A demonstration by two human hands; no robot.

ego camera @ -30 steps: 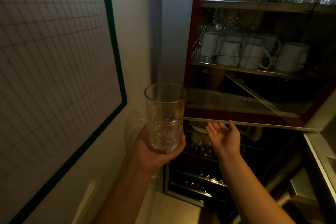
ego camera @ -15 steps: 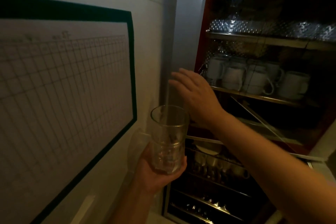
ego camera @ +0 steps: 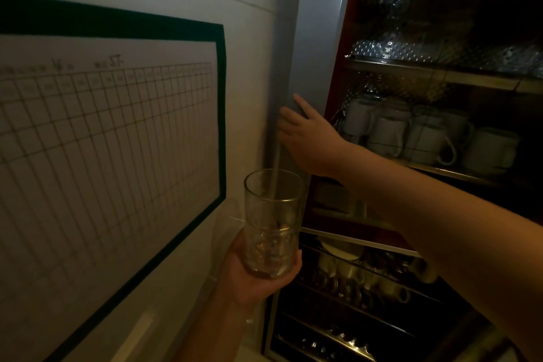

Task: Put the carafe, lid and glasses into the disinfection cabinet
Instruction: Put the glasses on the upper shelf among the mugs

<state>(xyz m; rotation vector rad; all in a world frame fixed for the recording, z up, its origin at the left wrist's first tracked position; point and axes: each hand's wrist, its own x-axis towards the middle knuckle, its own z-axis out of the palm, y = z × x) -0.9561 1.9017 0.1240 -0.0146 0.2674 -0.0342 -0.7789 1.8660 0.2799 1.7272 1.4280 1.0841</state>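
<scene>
My left hand grips two clear glasses, stacked one inside the other and held upright in front of the disinfection cabinet. My right hand reaches up to the left edge of the cabinet's upper glass door. Its fingers hook round the grey edge strip, thumb pointing up. No carafe or lid is in view.
White mugs stand on the upper compartment's shelf behind the glass. Lower down the compartment is open, with wire racks holding cups and small items. A green-bordered grid chart hangs on the wall to the left.
My right hand left the lower door flap, rose and took hold of the upper door's left edge. My left hand kept the glasses, and my view tilted upward.
</scene>
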